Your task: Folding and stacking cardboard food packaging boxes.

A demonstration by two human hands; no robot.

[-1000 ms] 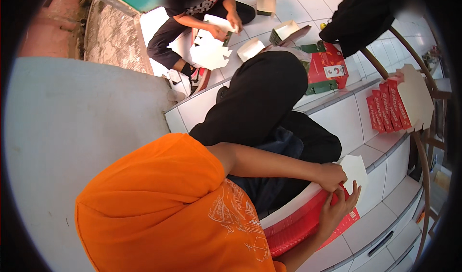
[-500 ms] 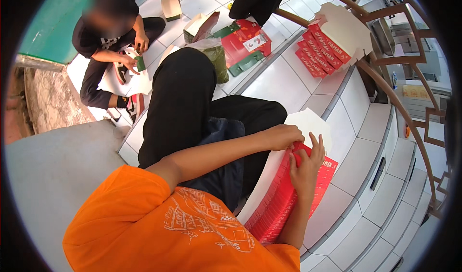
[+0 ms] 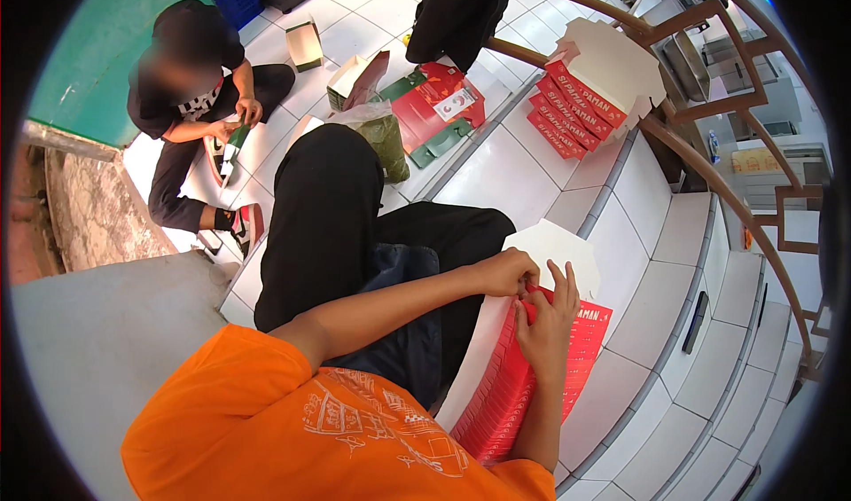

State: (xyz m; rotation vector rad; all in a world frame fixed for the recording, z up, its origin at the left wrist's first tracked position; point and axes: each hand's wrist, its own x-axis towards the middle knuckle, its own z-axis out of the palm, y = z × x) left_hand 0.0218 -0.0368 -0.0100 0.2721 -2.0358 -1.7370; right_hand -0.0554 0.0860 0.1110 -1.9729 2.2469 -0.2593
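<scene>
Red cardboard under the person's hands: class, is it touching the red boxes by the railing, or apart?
Apart. The head view shows white tiles lying between the red cardboard and the red boxes.

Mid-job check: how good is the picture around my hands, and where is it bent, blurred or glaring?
Head view: left hand, right hand and red cartons look fairly sharp; head view: tiled steps curve toward the black rim; head view: blur over the co-worker's head; head view: bright glare on the floor nearby.
</scene>
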